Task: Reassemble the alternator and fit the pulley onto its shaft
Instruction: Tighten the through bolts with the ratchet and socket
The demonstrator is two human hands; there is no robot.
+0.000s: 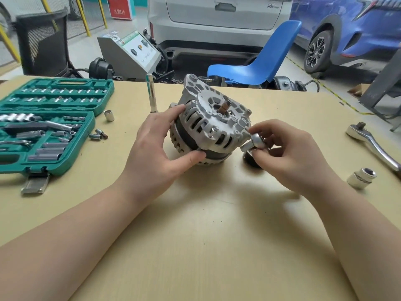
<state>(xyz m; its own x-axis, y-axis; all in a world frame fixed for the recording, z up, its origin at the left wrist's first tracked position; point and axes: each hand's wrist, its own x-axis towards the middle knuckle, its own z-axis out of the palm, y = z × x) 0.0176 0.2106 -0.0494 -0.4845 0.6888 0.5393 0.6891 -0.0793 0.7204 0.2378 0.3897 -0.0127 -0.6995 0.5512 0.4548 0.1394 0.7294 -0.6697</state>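
Note:
The silver alternator (208, 124) sits tilted on the tan table (217, 235), rear housing toward me, its shaft end with copper slip rings (224, 106) sticking up. My left hand (160, 148) grips its left side, thumb under the lower edge. My right hand (288, 153) pinches a small round-headed metal tool (255, 141) against the housing's right edge. A dark round part (249, 159), possibly the pulley, lies on the table under my right fingers, mostly hidden.
An open green socket case (47, 124) fills the left side, with loose sockets (108, 115) beside it. An upright extension bar (152, 94) stands behind the alternator. A ratchet wrench (373, 144) and a large socket (361, 178) lie at the right. A blue chair (260, 61) stands behind the table.

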